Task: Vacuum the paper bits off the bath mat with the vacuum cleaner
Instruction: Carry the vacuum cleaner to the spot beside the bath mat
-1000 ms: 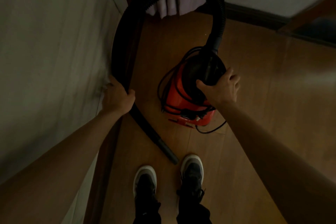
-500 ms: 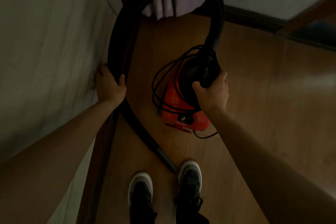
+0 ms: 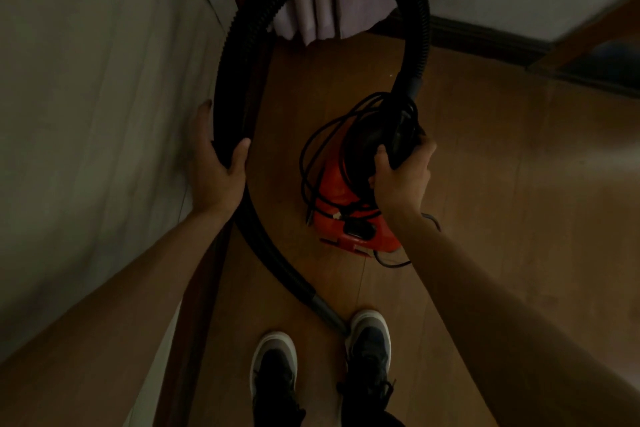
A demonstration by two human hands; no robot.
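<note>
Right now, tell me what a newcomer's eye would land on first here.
The red vacuum cleaner in the middle stands out in the dim room, with the right hand gripping its black top. A thick black hose loops high from it and down the left side, where the left hand holds it beside the wall. Its end reaches down beside the right shoe.

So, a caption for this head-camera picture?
Left hand grips the hose, right hand grips the top of the vacuum cleaner, over wooden floor.

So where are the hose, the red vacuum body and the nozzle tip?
hose (image 3: 415, 17), head view, ribbed curve
red vacuum body (image 3: 332, 194), head view, red side
nozzle tip (image 3: 329, 312), head view, grey end
</note>
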